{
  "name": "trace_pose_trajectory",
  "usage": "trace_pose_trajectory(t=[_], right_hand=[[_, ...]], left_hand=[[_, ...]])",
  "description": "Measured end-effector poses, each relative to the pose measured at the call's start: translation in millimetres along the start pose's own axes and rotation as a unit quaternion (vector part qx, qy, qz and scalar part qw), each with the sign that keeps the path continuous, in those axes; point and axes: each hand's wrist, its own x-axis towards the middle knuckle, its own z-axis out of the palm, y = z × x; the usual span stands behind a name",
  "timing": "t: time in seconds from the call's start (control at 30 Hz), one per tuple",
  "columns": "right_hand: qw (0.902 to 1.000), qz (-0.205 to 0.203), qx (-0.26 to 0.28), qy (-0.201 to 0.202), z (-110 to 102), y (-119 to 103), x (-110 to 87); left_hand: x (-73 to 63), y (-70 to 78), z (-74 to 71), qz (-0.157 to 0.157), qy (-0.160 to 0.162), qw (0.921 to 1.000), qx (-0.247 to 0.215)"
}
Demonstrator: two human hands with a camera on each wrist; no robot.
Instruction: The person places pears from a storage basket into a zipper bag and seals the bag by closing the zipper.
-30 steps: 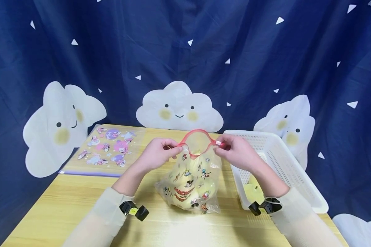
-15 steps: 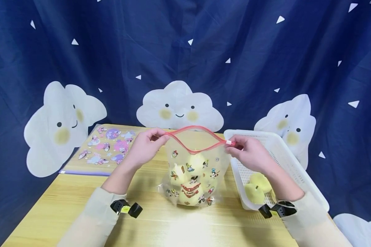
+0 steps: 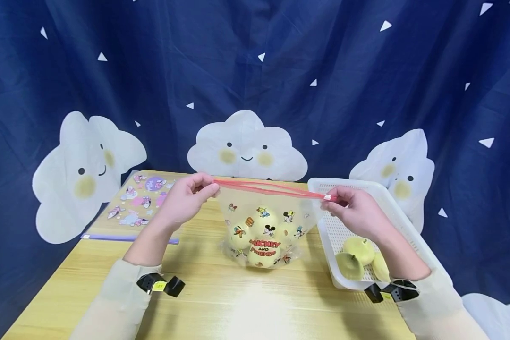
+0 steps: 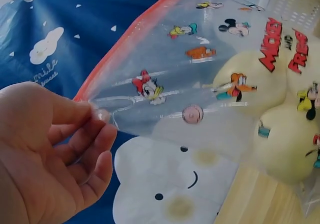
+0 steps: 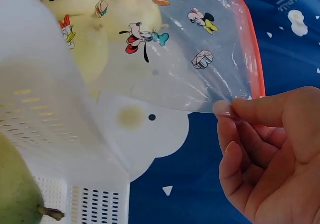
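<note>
A clear zipper bag [image 3: 242, 203] printed with cartoon figures stands on the table, its red zip edge stretched nearly straight between both hands. Several pale yellow pears [image 4: 250, 84] sit in its lower part. My left hand [image 3: 190, 196] pinches the top left corner between thumb and index finger; the left wrist view has that hand [image 4: 60, 149] at the bag's edge. At the other end my right hand [image 3: 357, 210] pinches the top right corner, beside the white slider [image 3: 327, 197]. In the right wrist view, the thumb and index finger of that hand [image 5: 270, 149] grip the film.
A white perforated basket [image 3: 386, 198] with several pears [image 3: 359, 250] stands on the right, partly under my right forearm. A flat clear bag [image 3: 129, 203] with a purple zip lies at the left back. Behind the wooden table [image 3: 221, 311] hangs a blue cloud-patterned curtain [image 3: 255, 61].
Both hands have moved apart, still holding the bag's corners. Its mouth has gone from a round opening to a narrow slit, and the bag's front has flattened out.
</note>
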Motion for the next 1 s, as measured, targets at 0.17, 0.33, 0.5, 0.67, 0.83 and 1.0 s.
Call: trace_pose_trajectory(t=[0.17, 0.33, 0.5, 0.67, 0.83, 1.0], right_hand=[[0.9999, 0.000, 0.016, -0.003, 1.9, 3.1, 0.5], [0.9994, 0.002, 0.033, -0.012, 4.8, 3.0, 1.0], [0.9993, -0.001, 0.034, -0.018, 8.3, 3.2, 0.7], [0.9993, -0.003, 0.029, -0.022, 8.6, 4.8, -0.2], [0.9997, 0.001, 0.017, -0.019, 5.2, 8.3, -2.3], [0.9997, -0.011, 0.015, -0.018, 3.5, 10.9, -4.0]], left_hand=[[-0.7, -5.8, -1.8, -0.003, -0.025, 0.9994, -0.024], [-2.0, -9.5, 1.1, -0.001, -0.053, 0.9973, -0.052], [-2.3, -11.3, 7.9, 0.008, -0.061, 0.9971, -0.045], [-3.2, -10.0, 12.6, 0.015, -0.050, 0.9986, -0.003], [-7.7, -15.2, 6.9, 0.006, -0.042, 0.9990, 0.015], [-13.6, -24.6, -1.2, -0.009, -0.064, 0.9979, 0.007]])
